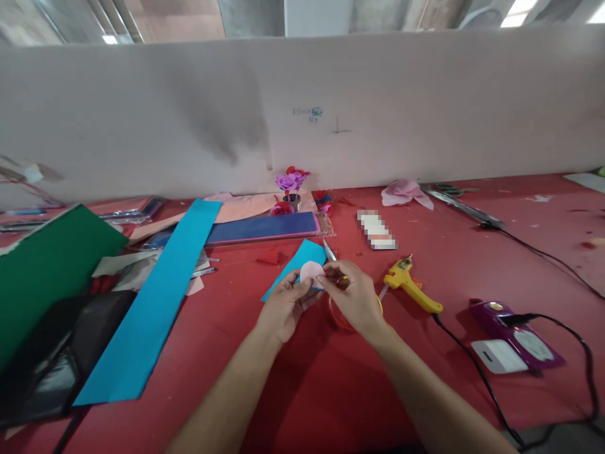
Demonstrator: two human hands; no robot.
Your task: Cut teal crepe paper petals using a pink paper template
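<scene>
My left hand point(285, 307) is closed in a pinch on a small round pink paper piece point(311, 272), held together with a blue paper sheet point(297, 263) just above the red table point(302, 378). My right hand point(353, 298) is closed around scissors point(329, 251) with red-orange handles; the metal blades point up and away beside the pink piece. Both hands are close together, fingertips almost touching at the pink piece.
A yellow glue gun point(410, 284) lies right of my hands, its black cord trailing to a purple device point(515, 334). A long blue paper strip point(155, 296), green sheet point(47, 265) and black bag point(61, 353) lie left. Paper flowers point(292, 183) stand by the partition wall.
</scene>
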